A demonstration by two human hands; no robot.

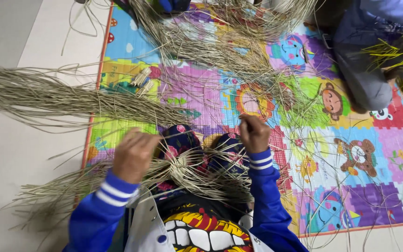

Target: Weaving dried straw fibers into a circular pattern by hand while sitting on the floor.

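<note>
Left hand (pixel 134 154) and right hand (pixel 254 133) each pinch straw (pixel 190 170) strands, fingers pressed together. Straw looks light, springy, brittle. Grip near the woven knot at 6 o'clock.

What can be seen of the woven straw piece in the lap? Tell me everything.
The woven straw piece is a small, pale tan knot of flat dried strands, crossed tightly at its centre. Loose ends fan out to both sides and upward, untrimmed. It rests over the person's floral-clad knees, above the colourful play mat. The left hand pinches strands at its left edge; the right hand lifts a strand up from its right side.
</note>
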